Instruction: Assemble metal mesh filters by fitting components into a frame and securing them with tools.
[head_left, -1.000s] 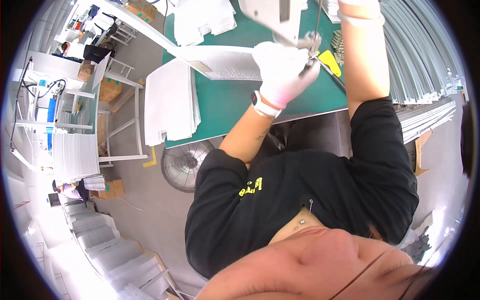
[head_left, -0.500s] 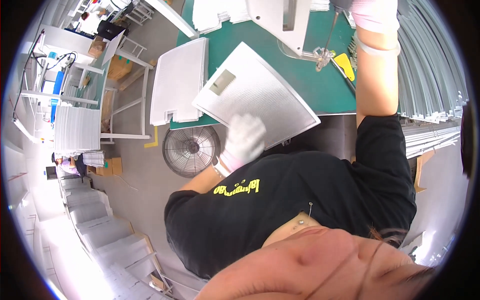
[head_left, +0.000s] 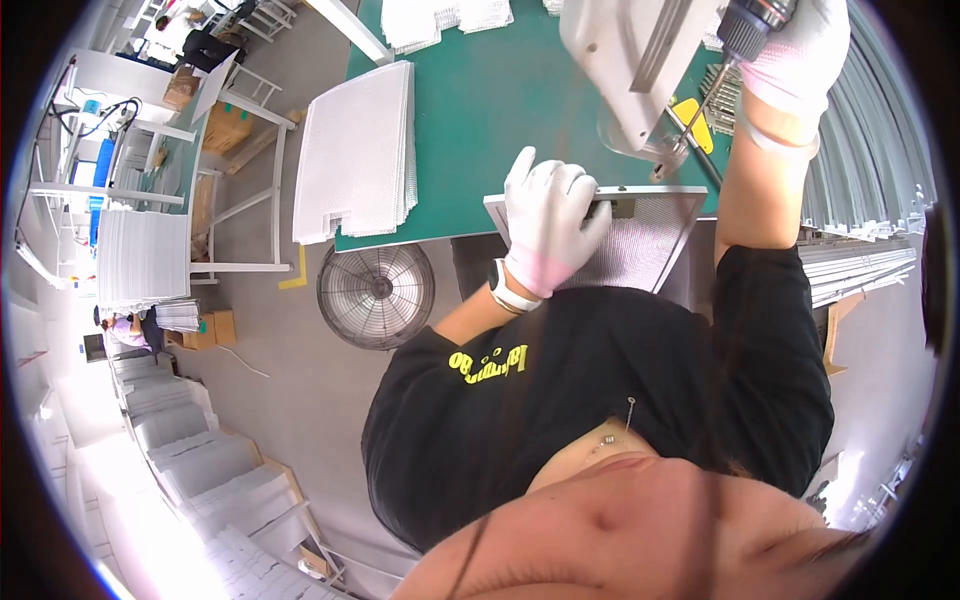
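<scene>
My left hand (head_left: 553, 222), in a white glove, grips the edge of a framed silver mesh panel (head_left: 640, 255). That panel is tipped up on its side at the near edge of the green table, its mesh partly hidden behind my hand and body. In my gloved right hand (head_left: 812, 60) is a power screwdriver (head_left: 745, 35), its long thin bit pointing down and left. The bit's tip comes near the clear nozzle of a white machine arm (head_left: 635, 75), above the panel's right part; whether they touch I cannot tell.
Mesh sheets (head_left: 357, 150) are stacked at the left of the green table (head_left: 480, 110). Near the machine lie a yellow piece (head_left: 692, 125) and rows of small metal parts (head_left: 715, 95). A floor fan (head_left: 378, 290) stands below. Long metal strips (head_left: 865, 140) are piled at the right.
The panel has gone from lying nearly flat to standing tipped up, further right. My left hand has moved up and right onto its edge. The power screwdriver has come lower into view.
</scene>
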